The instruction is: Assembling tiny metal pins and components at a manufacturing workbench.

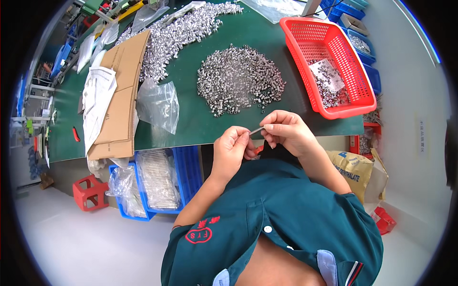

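Note:
In front of my body, just off the table's near edge, a thin grey metal rod (pixel 256 130) spans the gap between my hands. My left hand (pixel 230 151) pinches one end of it between thumb and fingers. At the other end, my right hand (pixel 289 131) grips it with thumb and forefinger, the other fingers curled below. Part of the rod is hidden by the fingertips. Beyond my hands lies a round heap of small shiny metal sleeves (pixel 212 81) on the green table (pixel 198 128). A small orange-red thing (pixel 259 149) shows beside my left fingers; its kind is unclear.
A red perforated basket (pixel 361 105) with small metal parts stands at right. A larger metal-part pile (pixel 191 29) spreads at the back. At left are flat cardboard (pixel 114 117), papers (pixel 99 102) and a clear bag (pixel 160 107). Blue bins (pixel 183 205) sit below the table.

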Motion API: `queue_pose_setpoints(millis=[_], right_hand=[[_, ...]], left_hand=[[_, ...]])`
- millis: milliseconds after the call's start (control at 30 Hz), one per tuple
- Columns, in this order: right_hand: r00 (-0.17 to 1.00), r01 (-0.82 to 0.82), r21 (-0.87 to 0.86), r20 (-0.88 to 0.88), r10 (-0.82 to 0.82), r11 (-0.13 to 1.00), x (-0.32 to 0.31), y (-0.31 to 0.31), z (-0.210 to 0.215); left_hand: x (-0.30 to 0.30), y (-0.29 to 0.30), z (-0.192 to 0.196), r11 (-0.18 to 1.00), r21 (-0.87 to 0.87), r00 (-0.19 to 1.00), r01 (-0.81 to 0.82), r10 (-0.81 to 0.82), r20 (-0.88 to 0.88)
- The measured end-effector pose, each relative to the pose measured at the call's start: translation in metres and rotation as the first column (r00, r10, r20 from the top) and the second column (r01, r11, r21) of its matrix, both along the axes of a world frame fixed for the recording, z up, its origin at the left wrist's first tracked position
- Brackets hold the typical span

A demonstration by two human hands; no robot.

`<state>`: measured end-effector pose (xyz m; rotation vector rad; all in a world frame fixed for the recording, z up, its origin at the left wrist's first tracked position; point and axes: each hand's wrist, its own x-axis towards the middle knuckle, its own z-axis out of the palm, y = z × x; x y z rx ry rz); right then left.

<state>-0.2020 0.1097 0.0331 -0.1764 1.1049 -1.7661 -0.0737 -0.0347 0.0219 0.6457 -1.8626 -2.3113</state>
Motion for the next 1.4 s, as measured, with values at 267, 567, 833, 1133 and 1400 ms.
queue_pose_setpoints(millis=[267,567,833,1133,1400], right_hand=[[0.973,0.086,-0.042,-0.209,-0.093,0.995,-0.032,0.029,0.060],[0.994,0.104,-0.254,0.002,-0.107,0.962,-0.096,0.075,0.084],[0.687,0.443,-0.242,-0.528,-0.500,0.863,-0.114,0.079,0.076],[0.625,0.445,-0.092,-0.681,-0.382,0.891,-0.139,0.083,0.068],[0.522,0.338,-0.172,-0.784,-0.336,0.925,-0.143,0.086,0.077]], left_hand=[[-0.051,0.002,0.048,0.963,-0.233,0.960,0.134,-0.184,-0.210],[-0.135,0.034,0.100,0.849,-0.511,0.900,0.133,-0.319,-0.295],[-0.188,0.055,0.081,0.956,-0.131,0.921,0.262,-0.288,-0.261],[-0.203,0.058,0.076,0.953,-0.028,0.933,0.302,-0.301,-0.197],[-0.213,0.043,0.073,0.836,0.247,0.871,0.490,-0.459,-0.172]])
